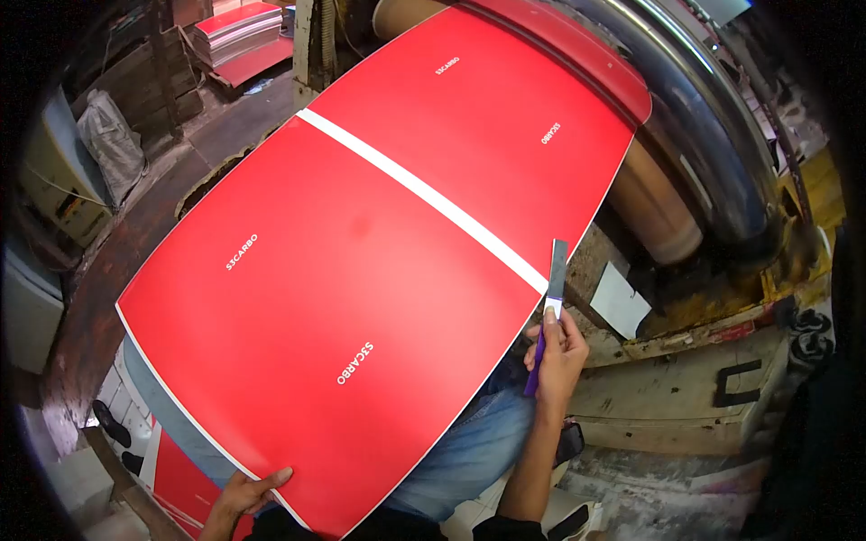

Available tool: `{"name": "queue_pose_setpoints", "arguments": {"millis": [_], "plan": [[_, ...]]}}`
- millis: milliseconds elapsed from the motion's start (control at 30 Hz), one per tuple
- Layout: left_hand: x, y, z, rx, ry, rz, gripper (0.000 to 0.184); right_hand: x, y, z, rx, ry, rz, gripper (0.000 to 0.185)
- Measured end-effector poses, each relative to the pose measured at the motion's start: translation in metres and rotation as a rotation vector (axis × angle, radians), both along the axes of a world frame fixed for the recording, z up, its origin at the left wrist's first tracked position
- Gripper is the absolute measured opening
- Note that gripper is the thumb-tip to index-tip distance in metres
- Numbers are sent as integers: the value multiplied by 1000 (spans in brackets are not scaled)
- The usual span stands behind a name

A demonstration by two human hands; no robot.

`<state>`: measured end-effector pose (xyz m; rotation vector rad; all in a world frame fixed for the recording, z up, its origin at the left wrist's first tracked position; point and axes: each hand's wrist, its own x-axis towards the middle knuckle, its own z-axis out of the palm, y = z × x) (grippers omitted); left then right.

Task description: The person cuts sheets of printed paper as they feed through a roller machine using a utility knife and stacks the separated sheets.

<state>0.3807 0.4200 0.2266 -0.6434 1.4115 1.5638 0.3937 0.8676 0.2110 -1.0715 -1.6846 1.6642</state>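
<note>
A large red printed sheet (298,298) with white lettering lies across my lap and runs up toward the rollers. A white strip (424,200) crosses it at about its middle. My left hand (248,494) grips the sheet's near edge at the lower left, thumb on top and fingers underneath. In my right hand (559,356) is a flat grey blade with a purple handle (536,365), held upright, its thumb pressed near the white collar. The blade stands beside the right end of the white strip; whether it touches the sheet I cannot tell.
Shiny metal rollers (713,108) and a brown roller (654,203) stand at the upper right. A stack of red sheets (239,36) sits at the upper left. Near my right hand are a white paper piece (620,300) and a wooden panel with a dark handle (738,385).
</note>
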Motion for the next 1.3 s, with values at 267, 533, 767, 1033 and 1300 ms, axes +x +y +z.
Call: {"name": "queue_pose_setpoints", "arguments": {"millis": [267, 533, 767, 1033, 1300], "plan": [[-6, -12, 10, 59, -14, 21, 50, -2, -20, -13, -41, 71, -69, 28], [2, -47, -5, -143, -112, -113, 52, -1, -44, -24, -98, 70, -16, 21], [-10, -11, 39, -329, -82, -238, 52, -3, 4, -1, 1157, -121, -123, 33], [32, -75, 13, -227, 136, -30, 42, 6, 18, -25, 1460, -162, 618, 56], [1, -118, 44, -184, 232, 53, 54, -6, -17, -14, 1085, 154, 471, 43]]}}
